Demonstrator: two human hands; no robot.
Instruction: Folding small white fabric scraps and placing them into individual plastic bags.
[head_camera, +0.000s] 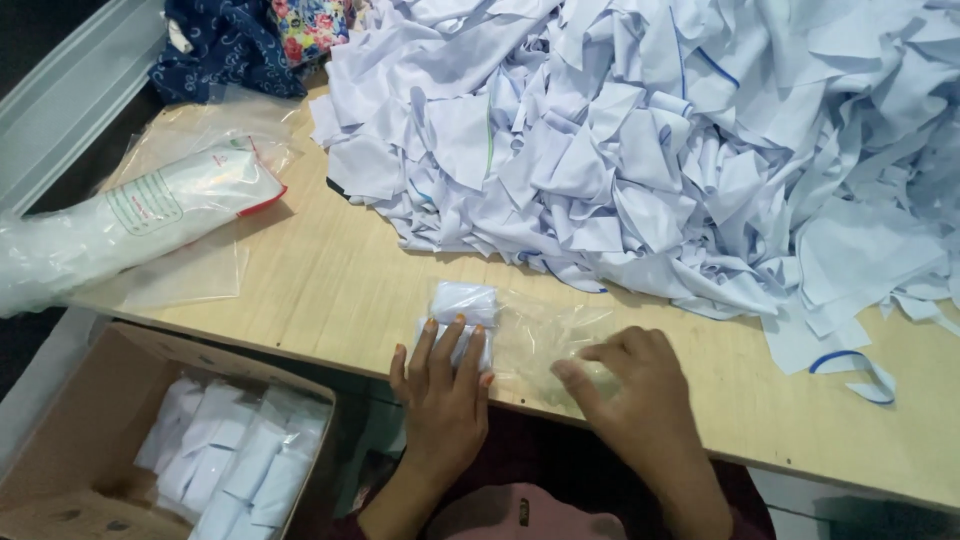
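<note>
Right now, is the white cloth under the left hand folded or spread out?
Folded. The white cloth lies as a small compact block under the left hand, partly inside a clear plastic bag that the right hand pinches.

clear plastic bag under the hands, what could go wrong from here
The folded white cloth bundle under the left hand sits at the mouth of the clear plastic bag; it could unfold or snag. The right hand pins thin film, which might crumple or slip. Both lie near the edge of the pale wooden table, above the open cardboard box of packed white bundles, so the pack could slide off.
</note>
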